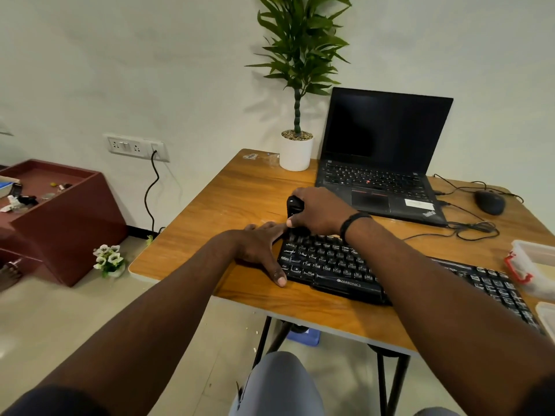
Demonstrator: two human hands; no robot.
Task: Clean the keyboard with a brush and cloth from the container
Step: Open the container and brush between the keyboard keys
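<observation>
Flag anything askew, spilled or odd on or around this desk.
The keyboard lies diagonally across the table, not square to its edge. A small flower pot sits on the floor beside the table, with white crumbs scattered nearby.

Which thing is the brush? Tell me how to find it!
Start at the wooden table and find the flat black keyboard near its front edge. At the keyboard's far left corner the right hand grips a stubby black brush, while the left hand rests flat beside the keyboard. Unlike the open laptop behind it, the brush is small, rounded and held upright.
</observation>
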